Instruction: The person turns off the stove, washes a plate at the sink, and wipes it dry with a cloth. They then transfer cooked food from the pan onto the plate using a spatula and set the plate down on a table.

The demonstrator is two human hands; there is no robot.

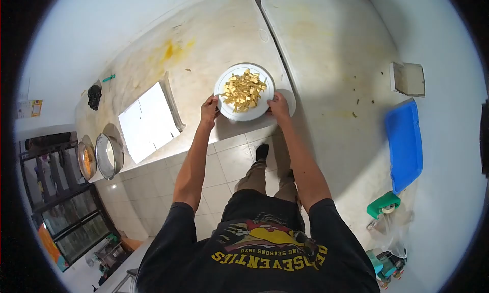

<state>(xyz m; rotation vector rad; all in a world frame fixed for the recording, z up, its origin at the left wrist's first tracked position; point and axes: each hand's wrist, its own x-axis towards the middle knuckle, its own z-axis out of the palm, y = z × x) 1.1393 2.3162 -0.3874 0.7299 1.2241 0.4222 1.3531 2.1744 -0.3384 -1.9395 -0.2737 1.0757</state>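
A round white plate point(232, 116) is at the front edge of the table, level, with a heap of yellowish cut food pieces point(244, 91) on it. My left hand point(209, 110) grips the plate's left rim, its fingers closed at the edge. On the opposite side, my right hand point(278, 106) holds the right rim. Both forearms reach forward from my body. Whether the plate touches the tabletop underneath is hard to tell.
White sheets point(148, 122) lie left on the stained table point(214, 33). Metal bowls point(109, 156) stand at its far left edge, near a black bag point(94, 97). Along the right side are a blue tray point(404, 145), an open box point(407, 79) and a green tape dispenser point(383, 205).
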